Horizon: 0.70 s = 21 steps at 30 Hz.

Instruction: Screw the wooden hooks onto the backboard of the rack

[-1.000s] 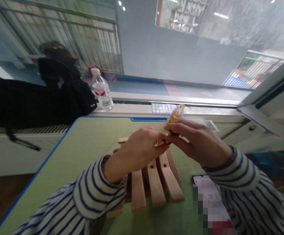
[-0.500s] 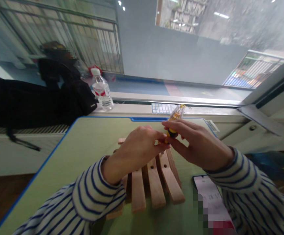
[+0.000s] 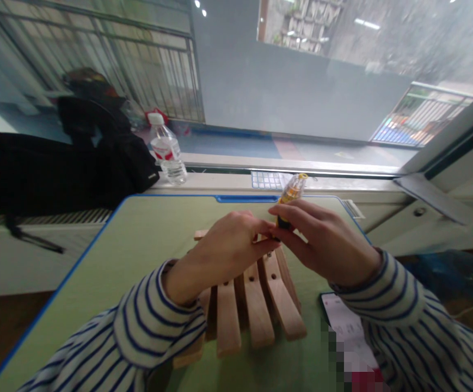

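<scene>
My right hand (image 3: 326, 234) has its thumb and fingers closed around the lower part of a screwdriver (image 3: 293, 188) with a clear and yellow handle, tilted with its butt end up and away from me. My left hand (image 3: 223, 245) reaches across a wooden piece with several slats (image 3: 228, 321), its thumb and forefinger pinched beside the lower end of the screwdriver. What lies in that pinch is hidden by the fingers. Small dark holes or screws show in the slats. The far part of the wooden piece is covered by my left hand.
Under the work is a pale green table (image 3: 117, 256) with a blue edge. A phone (image 3: 348, 321) lies beside my right forearm. On the sill stand a water bottle (image 3: 169, 155) and, to its left, a black bag (image 3: 114, 158). A window rises behind.
Both hands keep nearly the same place at the wooden piece. The screwdriver's yellow and black lower part shows differently between the right fingers. The whole view has shifted slightly.
</scene>
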### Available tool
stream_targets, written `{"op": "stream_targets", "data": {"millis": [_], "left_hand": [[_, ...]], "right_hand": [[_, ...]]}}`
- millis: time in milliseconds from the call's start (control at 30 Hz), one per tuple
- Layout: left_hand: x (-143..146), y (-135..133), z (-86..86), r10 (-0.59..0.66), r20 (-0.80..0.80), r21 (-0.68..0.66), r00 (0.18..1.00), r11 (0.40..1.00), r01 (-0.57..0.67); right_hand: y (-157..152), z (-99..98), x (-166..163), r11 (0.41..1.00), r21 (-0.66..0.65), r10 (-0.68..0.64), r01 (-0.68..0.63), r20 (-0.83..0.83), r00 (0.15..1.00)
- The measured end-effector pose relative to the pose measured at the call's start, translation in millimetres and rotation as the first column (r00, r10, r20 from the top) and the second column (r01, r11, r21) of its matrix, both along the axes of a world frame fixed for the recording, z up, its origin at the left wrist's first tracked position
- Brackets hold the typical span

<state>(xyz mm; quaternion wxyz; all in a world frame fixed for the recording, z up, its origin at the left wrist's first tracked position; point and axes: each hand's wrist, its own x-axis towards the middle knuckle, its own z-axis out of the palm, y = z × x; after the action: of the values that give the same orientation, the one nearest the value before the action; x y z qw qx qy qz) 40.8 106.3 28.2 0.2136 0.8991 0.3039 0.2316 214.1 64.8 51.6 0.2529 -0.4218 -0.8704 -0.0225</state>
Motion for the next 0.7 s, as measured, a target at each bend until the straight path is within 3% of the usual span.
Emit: {"op": "stream_targets", "data": {"millis": [167, 367, 700], "left_hand": [[0.2, -0.6, -0.6, -0.01, 0.003, 0.021, 1.0, 1.0, 0.01], [-1.0, -0.6, 1.1, 0.102, -0.032, 0.027, 0.994, 0.995, -0.101], [-1.7, 1.0, -2.4, 0.074, -0.009, -0.007, 0.997, 0.997, -0.074]], "right_hand": [[-1.3, -1.7, -1.5, 1.0, 0.017, -0.01, 0.01, -0.016, 1.0], [-0.8, -1.5, -3.4, 1.0, 0.024, -0.006, 0.006, -0.005, 1.0], [-1.3, -4.7, -0.5, 1.0, -0.003, 0.016, -0.016, -0.033, 0.999]]}}
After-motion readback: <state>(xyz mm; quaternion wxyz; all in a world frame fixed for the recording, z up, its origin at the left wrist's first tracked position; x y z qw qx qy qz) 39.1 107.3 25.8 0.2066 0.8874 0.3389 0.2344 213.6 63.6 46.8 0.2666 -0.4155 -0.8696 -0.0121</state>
